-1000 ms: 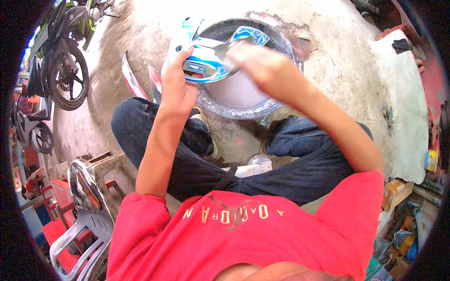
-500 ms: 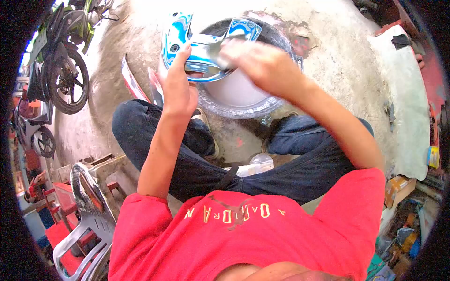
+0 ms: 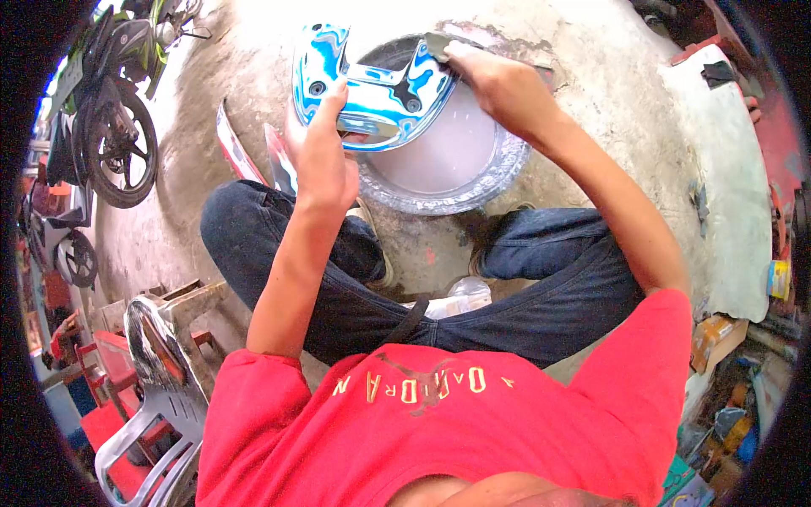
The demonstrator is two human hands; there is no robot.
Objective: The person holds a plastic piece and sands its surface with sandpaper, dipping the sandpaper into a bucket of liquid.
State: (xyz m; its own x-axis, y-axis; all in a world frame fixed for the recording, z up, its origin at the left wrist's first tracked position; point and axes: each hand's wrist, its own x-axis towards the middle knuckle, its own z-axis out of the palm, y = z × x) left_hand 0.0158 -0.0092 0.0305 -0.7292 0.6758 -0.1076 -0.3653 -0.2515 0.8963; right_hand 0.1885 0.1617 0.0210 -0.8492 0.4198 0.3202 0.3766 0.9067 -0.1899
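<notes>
I'm holding the panel point(image 3: 372, 93) over the basin's point(image 3: 431, 201) left half, L hand point(image 3: 325, 160) fingers curled round it; R hand point(image 3: 511, 95) fingers are pinching a pad point(image 3: 437, 44) at panel edge by the far rim, prob. mid-rub. Next stroke's calling for steady L grip, w/ floor point(image 3: 608, 93) right of basin giving room.

Left hand point(image 3: 324, 160) partly hidden (behind blue-white panel point(image 3: 372, 95)).

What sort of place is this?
Probably a motorcycle repair or paint workshop: motorbikes stand at the left, and a patchy blue-and-white panel is held over a basin of cloudy liquid.
</notes>
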